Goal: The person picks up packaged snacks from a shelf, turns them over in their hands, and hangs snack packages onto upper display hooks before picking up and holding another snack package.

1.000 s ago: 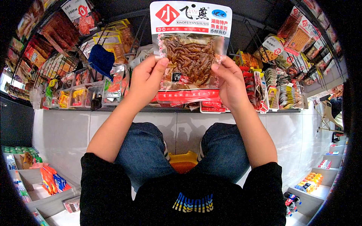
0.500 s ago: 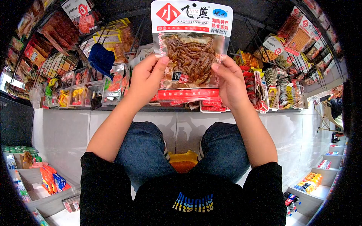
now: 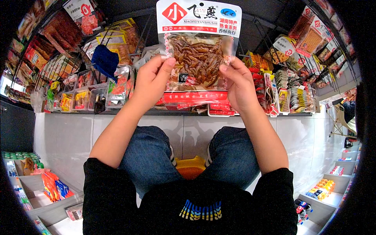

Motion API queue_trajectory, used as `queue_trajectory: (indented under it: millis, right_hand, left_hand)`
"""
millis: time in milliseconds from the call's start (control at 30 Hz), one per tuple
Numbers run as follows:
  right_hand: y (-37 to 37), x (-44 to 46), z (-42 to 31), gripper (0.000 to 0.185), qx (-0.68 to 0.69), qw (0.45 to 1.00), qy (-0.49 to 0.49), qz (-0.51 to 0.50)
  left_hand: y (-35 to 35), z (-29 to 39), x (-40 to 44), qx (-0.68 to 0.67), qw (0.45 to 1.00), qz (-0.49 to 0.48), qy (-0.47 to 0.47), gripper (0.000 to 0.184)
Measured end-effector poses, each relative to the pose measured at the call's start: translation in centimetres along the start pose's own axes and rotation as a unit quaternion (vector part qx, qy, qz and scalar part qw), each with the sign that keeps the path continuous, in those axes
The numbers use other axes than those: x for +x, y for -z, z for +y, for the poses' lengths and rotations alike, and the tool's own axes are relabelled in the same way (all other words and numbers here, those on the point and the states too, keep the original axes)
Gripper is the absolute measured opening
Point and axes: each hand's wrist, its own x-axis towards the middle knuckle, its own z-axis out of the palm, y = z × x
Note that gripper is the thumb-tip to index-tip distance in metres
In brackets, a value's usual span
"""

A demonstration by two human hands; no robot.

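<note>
A clear snack packet of small brown dried fish (image 3: 196, 58), with a white printed header and a red band along its bottom, is held upright in front of the shelf. My left hand (image 3: 153, 80) pinches its left edge, thumb on the front. On the opposite edge, my right hand (image 3: 239, 83) grips it the same way. The fingers behind the packet are hidden. Behind it, a white-edged tray with red packets (image 3: 221, 109) shows partly below the red band.
Hanging snack packets (image 3: 58, 33) line the rack at left, with clear plastic bins (image 3: 81, 100) below. A dark blue cloth (image 3: 105, 62) hangs near my left hand. Upright packets (image 3: 299, 96) fill baskets at right. Between my feet is a yellow stool (image 3: 190, 166); low shelves (image 3: 43, 199) stand behind me.
Almost nothing differs. The packet tilts very slightly, shifting the shine on its clear film; both hands keep their hold.
</note>
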Motion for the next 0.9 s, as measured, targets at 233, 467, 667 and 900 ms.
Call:
queue_trajectory:
  millis: [233,467,667,900]
  right_hand:
    - [0.14,0.14,0.30,0.024,-0.001,1.000,-0.006,0.015]
    - [-0.19,0.07,0.09,0.026,0.000,1.000,-0.009,0.017]
    - [-0.06,0.13,0.16,0.027,-0.007,1.000,-0.008,0.010]
    - [0.16,0.22,0.38,0.022,-0.009,1.000,-0.017,0.022]
  left_hand:
    - [-0.08,-0.32,0.07,-0.024,1.000,-0.005,0.000,0.026]
    - [-0.03,-0.65,0.14,-0.022,1.000,-0.009,-0.001,0.025]
    - [0.00,-0.72,0.12,-0.012,1.000,-0.008,0.000,0.025]
    - [-0.07,-0.78,0.10,-0.024,1.000,-0.007,0.012,0.024]
